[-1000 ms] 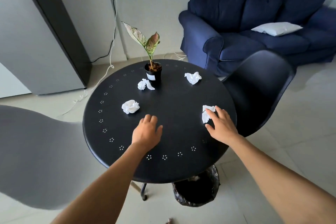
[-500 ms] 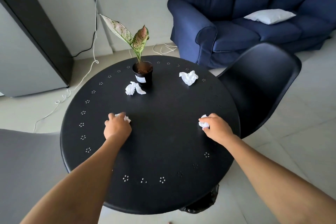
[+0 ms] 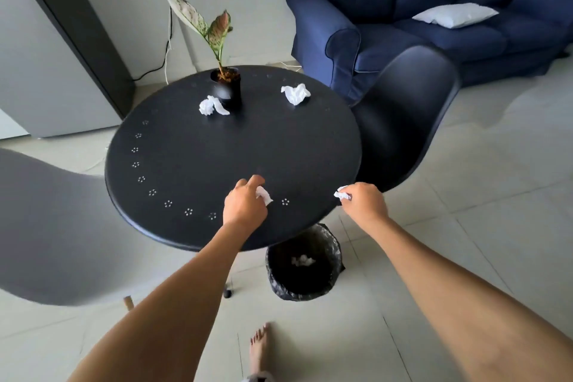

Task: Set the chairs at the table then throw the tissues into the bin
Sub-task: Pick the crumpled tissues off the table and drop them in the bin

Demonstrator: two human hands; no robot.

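My left hand is shut on a crumpled white tissue above the near edge of the round black table. Just off the table's right rim, my right hand is shut on another tissue. Two more tissues lie on the far side: one beside the plant pot, one further right. A black-lined bin stands on the floor under the near edge, with white tissue inside. A black chair sits at the table's right, a grey chair at its left.
A potted plant stands on the far part of the table. A blue sofa with a white cushion is behind the black chair. Cables trail down the wall and across the floor at the back left. My bare foot is on the tiles.
Both hands have closed on tissues and pulled them toward the table's near edge, over the bin. The view has backed away, so the bin shows fully.
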